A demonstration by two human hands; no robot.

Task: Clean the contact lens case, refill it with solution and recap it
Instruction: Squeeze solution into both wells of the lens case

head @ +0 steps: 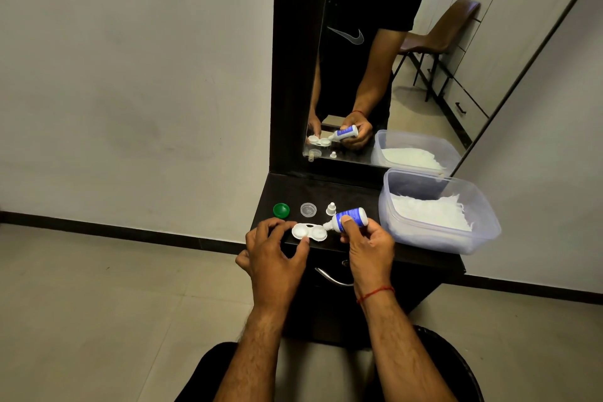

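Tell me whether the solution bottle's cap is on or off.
Off. The solution bottle in the right hand shows a bare nozzle; a small white cap stands on the shelf.

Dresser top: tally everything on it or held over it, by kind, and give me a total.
Loose caps: 3 (green cap, clear cap, white nozzle cap)
Lens case: 1
Solution bottle: 1
Plastic tub: 1
Total: 6

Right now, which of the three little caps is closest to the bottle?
The small white pointed cap, just beside the blue bottle. The clear round cap sits farther left, the green cap farthest.
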